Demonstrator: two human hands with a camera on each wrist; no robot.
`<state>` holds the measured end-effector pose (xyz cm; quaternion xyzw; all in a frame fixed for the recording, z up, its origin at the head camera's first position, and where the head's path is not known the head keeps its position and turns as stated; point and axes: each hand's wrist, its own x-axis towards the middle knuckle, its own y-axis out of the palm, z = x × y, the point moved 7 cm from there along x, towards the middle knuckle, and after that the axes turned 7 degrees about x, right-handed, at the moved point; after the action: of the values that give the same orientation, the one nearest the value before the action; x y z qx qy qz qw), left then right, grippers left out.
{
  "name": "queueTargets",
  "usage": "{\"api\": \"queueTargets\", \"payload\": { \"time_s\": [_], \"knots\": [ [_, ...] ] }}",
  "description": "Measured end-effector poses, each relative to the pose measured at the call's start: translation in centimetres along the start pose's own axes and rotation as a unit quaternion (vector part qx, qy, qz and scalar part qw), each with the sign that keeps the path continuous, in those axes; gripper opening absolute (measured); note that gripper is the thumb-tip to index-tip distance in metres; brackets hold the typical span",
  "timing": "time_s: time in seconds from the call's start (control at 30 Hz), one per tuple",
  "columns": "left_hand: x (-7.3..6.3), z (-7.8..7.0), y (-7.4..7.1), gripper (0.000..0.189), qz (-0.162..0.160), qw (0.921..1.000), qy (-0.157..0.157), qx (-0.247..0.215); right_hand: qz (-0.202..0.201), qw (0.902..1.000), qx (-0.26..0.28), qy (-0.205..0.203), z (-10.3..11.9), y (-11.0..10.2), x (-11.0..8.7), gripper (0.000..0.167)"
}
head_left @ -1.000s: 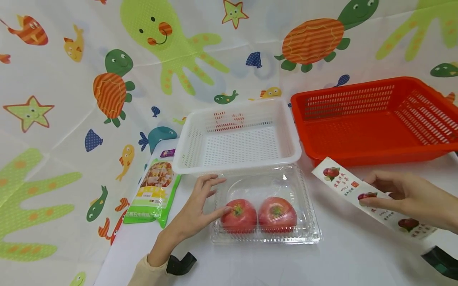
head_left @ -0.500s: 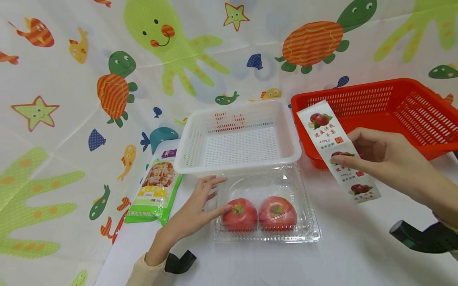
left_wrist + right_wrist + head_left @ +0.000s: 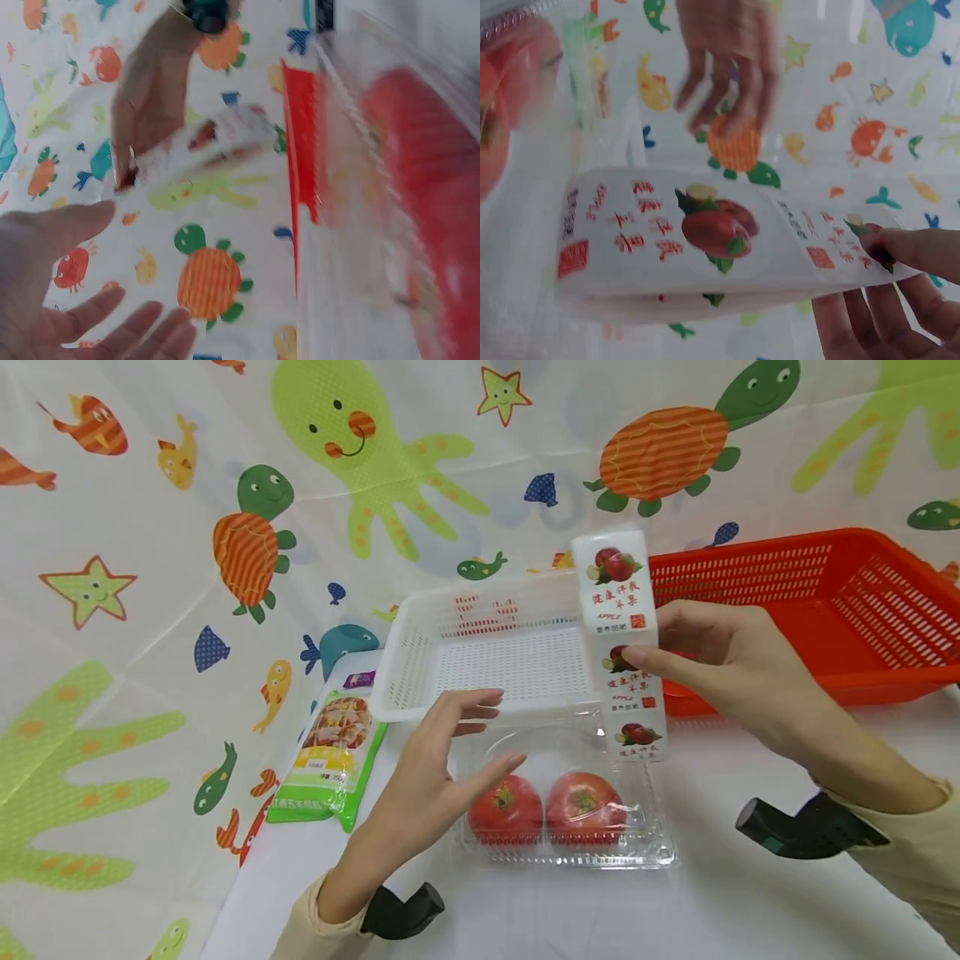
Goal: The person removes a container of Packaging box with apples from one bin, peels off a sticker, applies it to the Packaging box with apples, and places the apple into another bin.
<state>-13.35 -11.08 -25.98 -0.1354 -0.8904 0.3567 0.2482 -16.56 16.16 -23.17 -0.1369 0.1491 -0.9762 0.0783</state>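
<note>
My right hand [image 3: 738, 668] pinches a white paper strip of apple labels [image 3: 617, 581] between thumb and fingers. Upright in the head view, the strip overlaps the right back part of a clear plastic clamshell box [image 3: 647, 839]. Two red apples, left [image 3: 504, 814] and right [image 3: 585, 810], sit inside that box. My left hand [image 3: 423, 785] is raised at the box's left side, fingers spread and holding nothing. The right wrist view shows printed apples and red characters on the labels [image 3: 720, 229], with the thumb on one end. Blur softens the strip [image 3: 202, 146] in the left wrist view.
Behind the box stands a white perforated basket [image 3: 386, 685], with a red basket [image 3: 825, 685] to its right. A green-edged food bag [image 3: 326, 768] lies at the left, near a small purple packet [image 3: 360, 679]. A sea-animal printed cloth [image 3: 450, 460] hangs behind.
My right hand has carried the label strip up and left, from beside the box to above its back right, turning it upright. My left hand has lifted off the box's left side.
</note>
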Motion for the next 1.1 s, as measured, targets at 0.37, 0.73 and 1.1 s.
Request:
{"api": "queueTargets", "payload": {
  "time_s": [0.37,0.73,1.1],
  "knots": [
    [3.7,-2.5,2.0,0.033,0.002,0.9686,0.029,-0.247,0.02,0.9951,0.069,-0.068,1.1,4.1,-0.8,0.013],
    [4.4,-2.3,3.0,0.02,0.005,0.9657,0.028,-0.258,0.025,0.9939,0.09,-0.059,0.4,4.6,-1.1,0.017],
    [4.2,-1.9,3.0,0.02,0.011,0.9619,0.012,-0.273,0.007,0.9964,0.073,-0.043,0.3,3.8,-0.8,0.018]
  ]
}}
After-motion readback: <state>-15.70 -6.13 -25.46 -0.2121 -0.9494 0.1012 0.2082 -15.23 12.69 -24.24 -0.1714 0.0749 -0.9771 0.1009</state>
